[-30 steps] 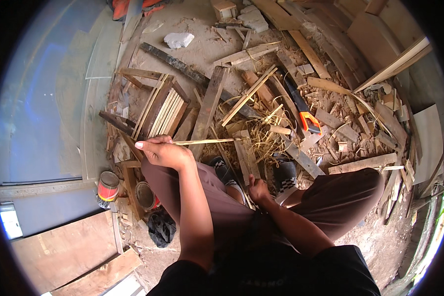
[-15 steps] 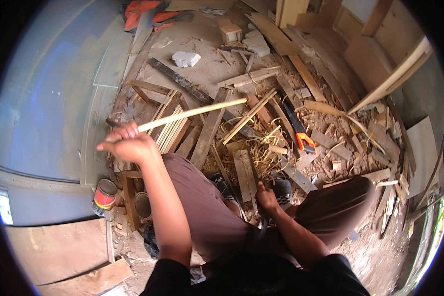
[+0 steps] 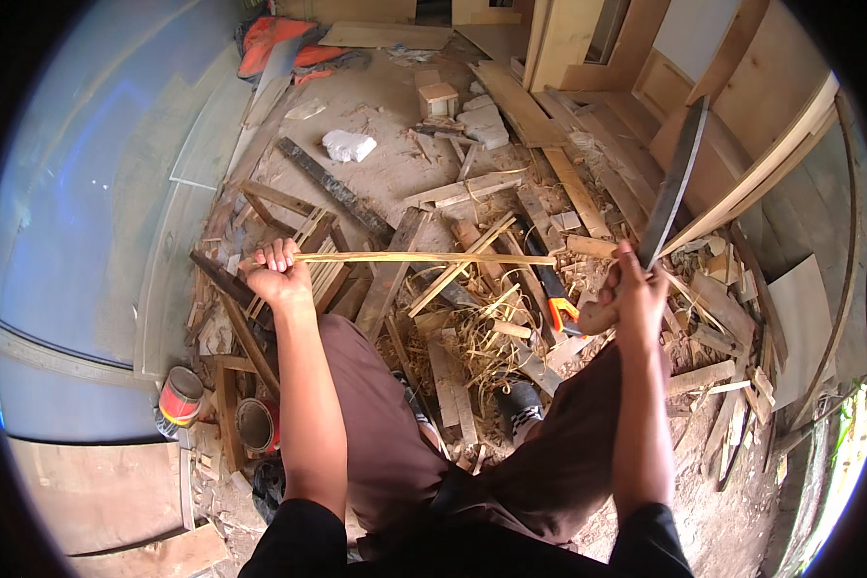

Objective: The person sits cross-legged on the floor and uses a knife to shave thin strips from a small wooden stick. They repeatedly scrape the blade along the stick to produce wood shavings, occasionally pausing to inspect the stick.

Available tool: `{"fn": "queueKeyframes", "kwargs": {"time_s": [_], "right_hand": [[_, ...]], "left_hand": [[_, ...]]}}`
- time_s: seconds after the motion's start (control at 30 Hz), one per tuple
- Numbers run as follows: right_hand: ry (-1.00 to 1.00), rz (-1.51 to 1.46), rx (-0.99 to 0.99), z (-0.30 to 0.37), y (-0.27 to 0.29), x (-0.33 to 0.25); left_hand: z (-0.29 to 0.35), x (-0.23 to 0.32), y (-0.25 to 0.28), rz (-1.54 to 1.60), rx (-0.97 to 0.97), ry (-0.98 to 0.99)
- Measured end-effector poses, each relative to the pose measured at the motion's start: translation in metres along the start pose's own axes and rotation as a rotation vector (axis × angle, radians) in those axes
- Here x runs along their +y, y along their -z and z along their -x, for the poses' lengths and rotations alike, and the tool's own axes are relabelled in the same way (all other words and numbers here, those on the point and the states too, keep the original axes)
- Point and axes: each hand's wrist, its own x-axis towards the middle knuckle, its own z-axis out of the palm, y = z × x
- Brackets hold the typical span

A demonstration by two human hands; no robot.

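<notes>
My left hand (image 3: pixel 281 274) is closed round the near end of a thin, pale wooden stick (image 3: pixel 424 257), which stretches level to the right. The stick's far end stops short of my right hand (image 3: pixel 636 297). That hand grips the wooden handle of a machete (image 3: pixel 679 178), whose long dark blade points up and away to the right. Below the stick, between my feet, lie curled shavings (image 3: pixel 486 337) and a short plank (image 3: pixel 451 385). A handsaw with an orange and black handle (image 3: pixel 564 313) rests on the scraps beside my right hand.
Several wood offcuts cover the ground ahead. Two tins, one red (image 3: pixel 180 393) and one open-topped (image 3: pixel 257 424), stand left of my leg. A white block (image 3: pixel 349 145) lies farther off. Boards (image 3: pixel 761 173) lean at the right, and a bluish panel (image 3: pixel 77 212) rises at the left.
My right hand has lifted the machete from low between my knees to the right, blade up. My left hand has shifted slightly right, and the stick has swung from slanting to nearly level.
</notes>
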Motion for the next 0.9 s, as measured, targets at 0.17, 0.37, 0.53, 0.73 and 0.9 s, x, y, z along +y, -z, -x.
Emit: {"fn": "queueKeyframes", "kwargs": {"time_s": [0.17,0.37,0.53,0.73,0.9], "right_hand": [[-0.25,-0.185,-0.113,-0.004,-0.013,0.029],[-0.35,-0.052,-0.213,-0.023,-0.026,0.047],[-0.324,-0.071,-0.264,-0.021,-0.031,0.051],[-0.373,-0.129,-0.327,-0.02,-0.027,0.048],[-0.351,-0.196,-0.367,-0.017,-0.024,0.046]], "left_hand": [[-0.006,-0.004,0.005,0.032,0.009,0.018],[-0.006,-0.008,0.005,0.109,0.041,-0.01],[-0.007,0.003,0.012,0.112,-0.076,0.035],[-0.01,0.008,0.013,0.238,-0.186,0.072],[0.0,-0.005,-0.004,0.131,0.02,0.034]]}}
